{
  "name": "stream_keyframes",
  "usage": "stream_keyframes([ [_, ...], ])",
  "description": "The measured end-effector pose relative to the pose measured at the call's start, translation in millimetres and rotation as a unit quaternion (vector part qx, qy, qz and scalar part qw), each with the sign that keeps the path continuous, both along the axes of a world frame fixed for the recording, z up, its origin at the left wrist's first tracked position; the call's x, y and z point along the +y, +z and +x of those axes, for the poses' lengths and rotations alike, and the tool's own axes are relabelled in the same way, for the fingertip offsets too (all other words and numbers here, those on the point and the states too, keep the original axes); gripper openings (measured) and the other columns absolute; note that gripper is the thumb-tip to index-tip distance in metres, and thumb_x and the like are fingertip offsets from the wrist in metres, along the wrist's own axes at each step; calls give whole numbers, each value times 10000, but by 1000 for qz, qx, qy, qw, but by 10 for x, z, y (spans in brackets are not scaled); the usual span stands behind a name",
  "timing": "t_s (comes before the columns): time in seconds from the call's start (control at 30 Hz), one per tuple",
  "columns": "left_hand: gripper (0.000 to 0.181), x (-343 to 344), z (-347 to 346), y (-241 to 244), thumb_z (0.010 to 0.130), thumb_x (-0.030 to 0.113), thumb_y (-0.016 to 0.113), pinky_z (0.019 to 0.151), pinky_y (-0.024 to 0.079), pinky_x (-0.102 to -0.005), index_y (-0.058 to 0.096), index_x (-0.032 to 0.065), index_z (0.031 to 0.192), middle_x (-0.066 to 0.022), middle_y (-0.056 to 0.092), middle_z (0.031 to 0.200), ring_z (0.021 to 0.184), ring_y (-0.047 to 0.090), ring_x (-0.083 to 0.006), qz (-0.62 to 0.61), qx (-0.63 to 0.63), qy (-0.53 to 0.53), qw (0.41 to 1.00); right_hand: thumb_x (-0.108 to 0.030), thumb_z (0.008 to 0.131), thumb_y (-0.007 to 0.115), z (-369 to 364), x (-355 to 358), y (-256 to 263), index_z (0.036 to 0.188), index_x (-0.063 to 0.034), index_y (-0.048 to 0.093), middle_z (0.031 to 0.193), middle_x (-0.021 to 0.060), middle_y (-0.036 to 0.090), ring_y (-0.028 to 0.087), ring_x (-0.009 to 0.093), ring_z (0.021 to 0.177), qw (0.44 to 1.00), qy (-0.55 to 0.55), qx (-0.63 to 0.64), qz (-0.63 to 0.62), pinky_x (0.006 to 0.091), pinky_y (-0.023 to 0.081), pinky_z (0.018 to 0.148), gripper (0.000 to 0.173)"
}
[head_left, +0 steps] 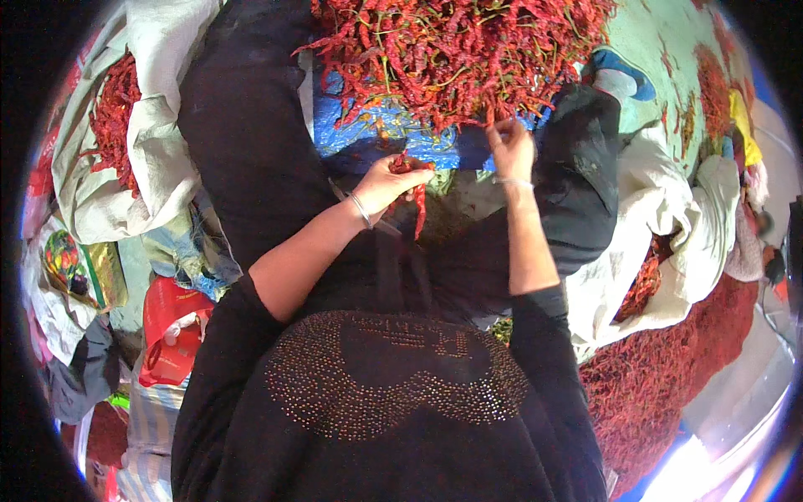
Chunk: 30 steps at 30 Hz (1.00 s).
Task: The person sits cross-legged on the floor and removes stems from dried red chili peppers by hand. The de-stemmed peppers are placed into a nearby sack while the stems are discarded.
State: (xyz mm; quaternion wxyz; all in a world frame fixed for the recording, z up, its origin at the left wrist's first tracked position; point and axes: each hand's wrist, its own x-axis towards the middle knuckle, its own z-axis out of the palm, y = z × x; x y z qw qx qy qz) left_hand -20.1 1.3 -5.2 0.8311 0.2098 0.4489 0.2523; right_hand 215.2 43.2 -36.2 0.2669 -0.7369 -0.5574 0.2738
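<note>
My left hand (pixel 389 185) is closed around several dried red chili peppers (pixel 420 210), one of which hangs down below the fingers. A large heap of dried red chilies (pixel 452 56), many with pale stems, lies in front of me on a blue plastic sheet (pixel 335 135). At the heap's near edge, my right hand (pixel 514 154) pinches the lower end of a chili (pixel 490 114) between thumb and fingers. Loose stems (pixel 376 125) are scattered on the sheet between the heap and my left hand.
An open white woven sack (pixel 160 135) holding chilies stands at left; another white sack (pixel 652 188) with chilies is at right. A red bag (pixel 166 332) lies at lower left. Chilies are spread on the ground (pixel 671 376) at lower right. My legs flank the sheet.
</note>
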Motion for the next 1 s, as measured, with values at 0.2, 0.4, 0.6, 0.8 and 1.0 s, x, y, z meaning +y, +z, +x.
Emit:
stream_keyframes([
  [0.2,208,-27,-8,-127,803,163,599,569,424,-190,594,50,978,-7,610,825,659,537,-57,22,-23,-34,999,-80,823,552,-683,-656,403,813,-61,561,709,20,608,428,33,505,884,-143,436,-87,174,342,465,23],
  [0.4,216,-1,-107,35,803,150,592,569,445,-194,589,50,994,2,605,803,662,551,-64,-13,-100,-44,994,-87,845,531,-819,-900,566,827,-34,553,711,-15,558,486,52,600,869,-17,473,-142,190,400,553,61],
  [0.6,113,7,-124,26,807,108,554,617,474,-245,559,55,907,-38,587,793,657,571,-130,-73,-100,89,988,-100,739,613,-571,-499,272,867,-40,544,769,82,566,556,194,670,997,51,36,-48,312,458,621,157],
  [0.8,64,50,-42,34,807,89,544,603,473,-290,539,43,851,-60,576,750,635,563,-164,-103,-91,155,978,-144,660,645,-644,-222,-34,821,-83,538,809,112,525,551,307,743,945,158,-286,-14,385,450,616,203],
  [1.0,90,6,-22,-167,768,137,638,509,403,-221,586,64,774,17,559,670,562,503,-65,-5,-16,112,994,-167,741,612,-751,-413,345,802,-51,508,744,153,587,576,328,688,993,74,-47,-77,404,452,587,167],
])
